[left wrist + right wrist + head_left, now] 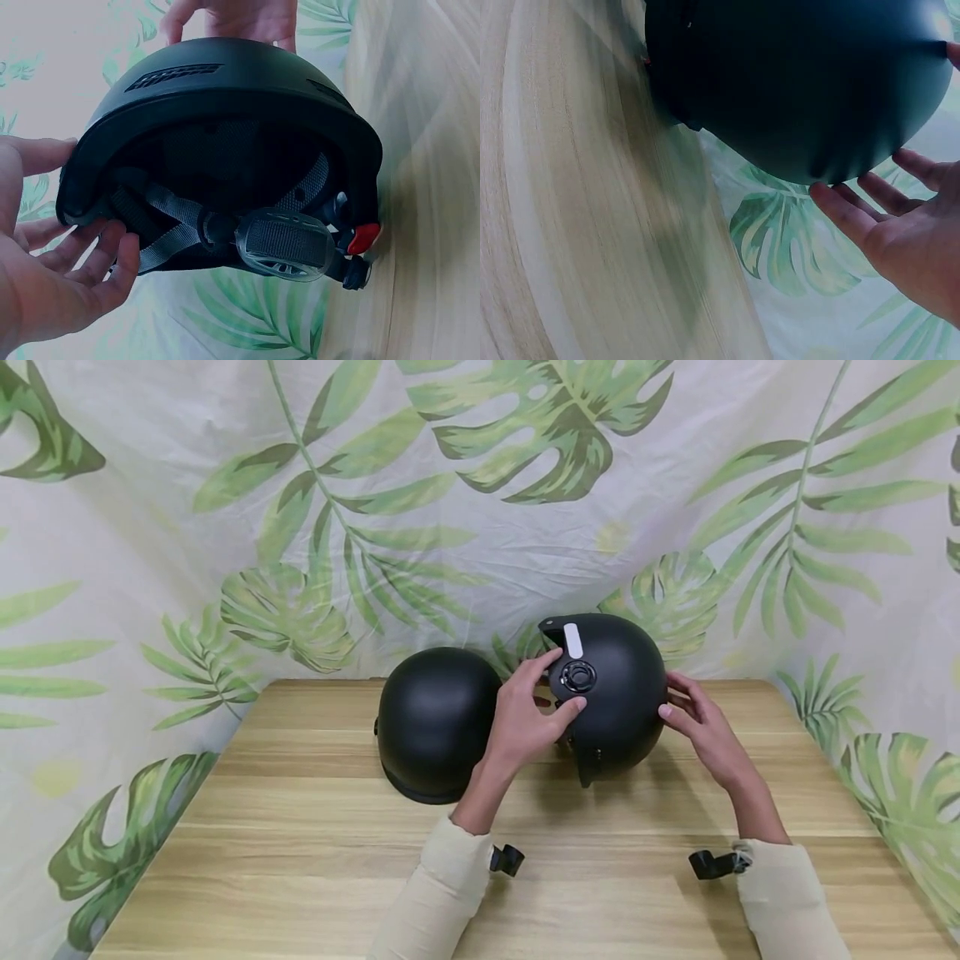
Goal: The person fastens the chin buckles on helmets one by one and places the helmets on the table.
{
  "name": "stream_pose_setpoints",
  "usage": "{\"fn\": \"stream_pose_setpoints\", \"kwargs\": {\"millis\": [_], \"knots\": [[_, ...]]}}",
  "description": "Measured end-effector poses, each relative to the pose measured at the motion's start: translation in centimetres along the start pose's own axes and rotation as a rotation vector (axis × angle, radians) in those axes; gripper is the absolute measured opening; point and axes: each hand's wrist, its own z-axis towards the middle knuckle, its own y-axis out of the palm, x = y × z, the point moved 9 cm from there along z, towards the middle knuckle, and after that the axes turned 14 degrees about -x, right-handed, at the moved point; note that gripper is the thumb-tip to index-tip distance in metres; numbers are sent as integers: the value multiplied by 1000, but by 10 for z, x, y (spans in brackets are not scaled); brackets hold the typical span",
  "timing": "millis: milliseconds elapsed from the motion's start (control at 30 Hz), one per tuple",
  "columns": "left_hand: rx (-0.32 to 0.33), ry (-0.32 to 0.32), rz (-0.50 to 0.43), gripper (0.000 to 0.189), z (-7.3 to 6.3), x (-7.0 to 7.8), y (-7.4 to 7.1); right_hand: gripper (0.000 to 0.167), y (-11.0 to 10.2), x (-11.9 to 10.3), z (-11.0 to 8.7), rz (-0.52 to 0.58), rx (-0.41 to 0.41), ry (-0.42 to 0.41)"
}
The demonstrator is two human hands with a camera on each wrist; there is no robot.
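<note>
A matte black helmet (618, 693) is tilted over the table between both hands, its open side facing left. My left hand (523, 722) grips its rim; in the left wrist view the thumb lies outside the shell and the fingers curl under the edge. Near that hand are a white sticker (573, 641) and a round black fitting (578, 677). Inside hang grey straps, a clear oval chin piece (286, 246) and a red clip (364, 238). My right hand (708, 735) touches the rounded shell with spread, fairly straight fingertips.
A second black helmet (438, 722) sits dome up on the wooden table (315, 860), just left of my left hand. A leaf-printed cloth (525, 552) hangs behind the table and down its sides. Black wrist mounts (507, 860) stick out from both sleeves.
</note>
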Motion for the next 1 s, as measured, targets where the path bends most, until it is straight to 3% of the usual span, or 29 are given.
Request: {"fn": "stream_pose_setpoints", "kwargs": {"millis": [233,533,800,1000], "knots": [[22,2,-3,71,0,2,4,69,-2,-2,2,-74,34,48],[-11,39,-2,71,1,6,10,68,1,1,0,-8,8,34],[-58,64,-98,72,2,6,15,62,8,0,2,45,-31,2],[-106,64,-30,69,2,9,23,70,4,0,2,-63,42,31]]}}
